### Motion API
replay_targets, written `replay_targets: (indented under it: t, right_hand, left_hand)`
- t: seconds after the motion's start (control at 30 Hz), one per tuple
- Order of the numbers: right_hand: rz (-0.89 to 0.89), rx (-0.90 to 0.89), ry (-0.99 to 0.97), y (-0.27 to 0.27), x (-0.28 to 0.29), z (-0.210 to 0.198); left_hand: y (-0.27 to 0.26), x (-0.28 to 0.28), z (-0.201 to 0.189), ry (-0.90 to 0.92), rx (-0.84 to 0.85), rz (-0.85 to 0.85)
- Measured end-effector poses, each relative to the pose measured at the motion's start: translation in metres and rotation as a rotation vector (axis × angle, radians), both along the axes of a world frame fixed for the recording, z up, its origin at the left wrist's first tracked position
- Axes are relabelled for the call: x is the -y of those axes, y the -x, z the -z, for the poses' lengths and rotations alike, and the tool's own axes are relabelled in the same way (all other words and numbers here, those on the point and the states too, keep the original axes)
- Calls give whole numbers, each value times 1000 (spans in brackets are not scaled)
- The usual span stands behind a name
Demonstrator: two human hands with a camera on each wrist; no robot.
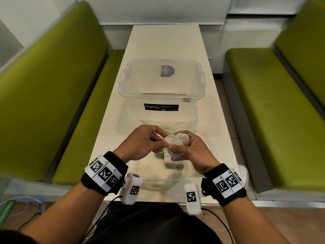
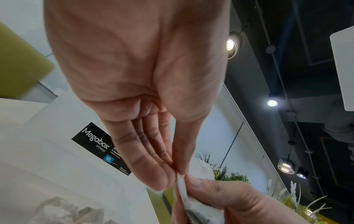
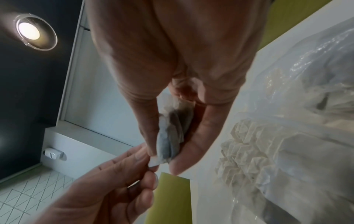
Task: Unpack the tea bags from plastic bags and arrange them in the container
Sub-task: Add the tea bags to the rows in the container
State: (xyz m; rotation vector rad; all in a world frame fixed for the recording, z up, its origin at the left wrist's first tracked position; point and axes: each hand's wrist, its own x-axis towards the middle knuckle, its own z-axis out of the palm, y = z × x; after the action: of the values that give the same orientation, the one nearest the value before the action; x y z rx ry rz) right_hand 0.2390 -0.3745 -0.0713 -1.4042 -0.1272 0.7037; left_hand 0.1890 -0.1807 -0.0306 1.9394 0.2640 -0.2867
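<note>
My right hand (image 1: 182,148) grips a bunch of white tea bags (image 1: 175,142) just above a small clear container (image 1: 183,175) at the table's near edge. A few tea bags (image 1: 173,164) lie inside that container. My left hand (image 1: 161,140) pinches one edge of the bunch between thumb and fingertips. In the left wrist view, the left hand (image 2: 178,172) nips the tea bag (image 2: 191,207) right beside my right thumb. In the right wrist view, the right hand (image 3: 164,154) curls around the tea bags (image 3: 172,133), and a clear plastic bag (image 3: 287,136) with more tea bags lies on the table.
A large clear lidded Megabox storage box (image 1: 161,106) stands mid-table behind my hands, its label (image 2: 95,141) facing me. Crumpled plastic (image 2: 63,212) lies on the white table (image 1: 158,43). Green benches (image 1: 52,103) flank both sides.
</note>
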Motion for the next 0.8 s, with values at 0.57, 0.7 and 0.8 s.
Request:
replay_targets:
  t: [0.57, 0.7, 0.8]
  right_hand:
    - [233, -186, 17, -13, 22, 17]
    - [256, -181, 38, -15, 31, 17]
    - [271, -201, 11, -17, 34, 16]
  left_hand:
    - [-7, -30, 3, -409, 59, 97]
    - [-12, -32, 19, -634, 23, 218]
    - [-19, -30, 38, -757, -22, 337]
